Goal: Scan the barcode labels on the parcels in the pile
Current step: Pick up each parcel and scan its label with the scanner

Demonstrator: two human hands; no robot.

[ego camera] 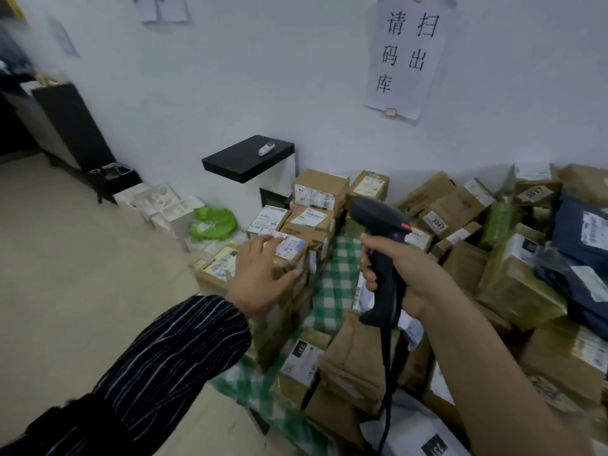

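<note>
Left hand [260,274]: fingers straight and slightly spread, laid flat on the top box [292,255] of a neat stack, fingertips at its white label; it grasps nothing.
Right hand [404,274]: fingers wrapped round the handle of a black scanner [381,258], whose head points away towards the wall.
Parcels: the stack stands along the left edge of a green checked cloth [332,284]; a loose heap of brown boxes covers its right side, among them one marked 3347 [437,222].
Between the hands: a bare strip of cloth separates the stack from the heap.
In the way: the scanner and its hanging cable [386,390] cross a brown paper parcel [355,353] and a box marked 231 [302,360].
Around: a black shelf [248,158] on the wall carries a small white device [266,148]; a green bag [214,222] and white boxes [164,205] lie on the floor by the wall; a paper notice [408,54] hangs above.
Right edge: dark blue bags [582,232] lie on the heap, cut off by the frame.
Hard to read: label print is too small and blurred; the far left corner is smeared.
Hidden: the left palm covers part of the top box, and the trigger finger cannot be made out.
</note>
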